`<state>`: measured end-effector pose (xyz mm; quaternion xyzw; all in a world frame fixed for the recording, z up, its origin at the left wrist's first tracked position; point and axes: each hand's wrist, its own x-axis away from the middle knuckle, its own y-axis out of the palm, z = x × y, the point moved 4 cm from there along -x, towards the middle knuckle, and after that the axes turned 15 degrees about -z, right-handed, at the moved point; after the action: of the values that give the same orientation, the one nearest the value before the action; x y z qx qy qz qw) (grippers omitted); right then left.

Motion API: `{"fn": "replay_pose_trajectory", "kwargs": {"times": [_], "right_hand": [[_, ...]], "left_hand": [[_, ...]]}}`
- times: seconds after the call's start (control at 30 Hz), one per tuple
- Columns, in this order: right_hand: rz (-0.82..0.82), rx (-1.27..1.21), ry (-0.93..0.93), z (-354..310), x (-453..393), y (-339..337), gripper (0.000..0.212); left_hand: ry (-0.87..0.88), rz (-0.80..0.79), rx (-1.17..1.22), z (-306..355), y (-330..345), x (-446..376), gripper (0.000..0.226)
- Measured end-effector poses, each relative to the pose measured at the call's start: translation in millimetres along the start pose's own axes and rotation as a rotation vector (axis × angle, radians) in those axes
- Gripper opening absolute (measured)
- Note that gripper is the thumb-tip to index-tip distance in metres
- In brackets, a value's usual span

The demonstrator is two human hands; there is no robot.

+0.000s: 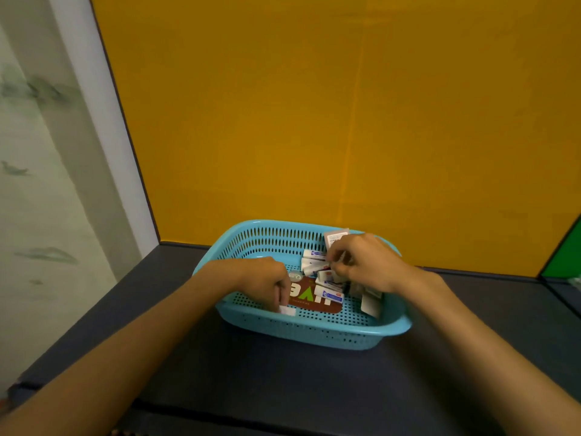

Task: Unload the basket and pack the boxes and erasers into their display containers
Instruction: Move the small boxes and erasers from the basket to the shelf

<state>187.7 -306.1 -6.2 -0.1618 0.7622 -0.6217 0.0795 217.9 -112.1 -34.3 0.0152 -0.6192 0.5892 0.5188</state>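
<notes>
A light blue perforated basket [314, 333] sits on the dark table. Inside lie several white erasers [314, 265] with blue and red labels, a flat brown box [309, 298] with white and green letters, and pale boxes [371, 305] leaning at the right wall. My left hand [267, 283] reaches into the basket's left side, its curled fingers pinching a small white eraser [287, 309] at the near wall. My right hand [364, 262] is over the eraser pile, fingers curled, pinching among the erasers; what it holds is hidden. A grey-white box [334, 236] stands behind it.
A yellow panel [314, 121] stands upright just behind the basket. The dark table [283, 382] stretches toward me, its left edge running next to a pale wall. A green panel [566, 256] shows at the far right.
</notes>
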Motion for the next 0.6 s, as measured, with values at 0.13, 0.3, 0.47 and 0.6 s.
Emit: {"fn": "replay_pose_trajectory", "kwargs": {"times": [0.13, 0.3, 0.47, 0.6], "right_hand": [[-0.065, 0.044, 0.018, -9.9, -0.2, 5.4, 0.008], [-0.156, 0.122, 0.058, -12.8, -0.8, 16.7, 0.006], [-0.214, 0.215, 0.074, -17.2, -6.5, 23.8, 0.017], [-0.257, 0.248, 0.09, -22.0, -11.1, 28.8, 0.023]], "left_hand": [[-0.018, 0.101, -0.001, -15.6, -5.7, -6.7, 0.019], [-0.028, 0.273, 0.064, -38.8, -14.7, -2.0, 0.015], [0.083, 0.538, 0.261, -48.9, -27.1, 19.5, 0.02], [0.163, 0.637, 0.367, -45.8, -30.1, 38.3, 0.023]]}}
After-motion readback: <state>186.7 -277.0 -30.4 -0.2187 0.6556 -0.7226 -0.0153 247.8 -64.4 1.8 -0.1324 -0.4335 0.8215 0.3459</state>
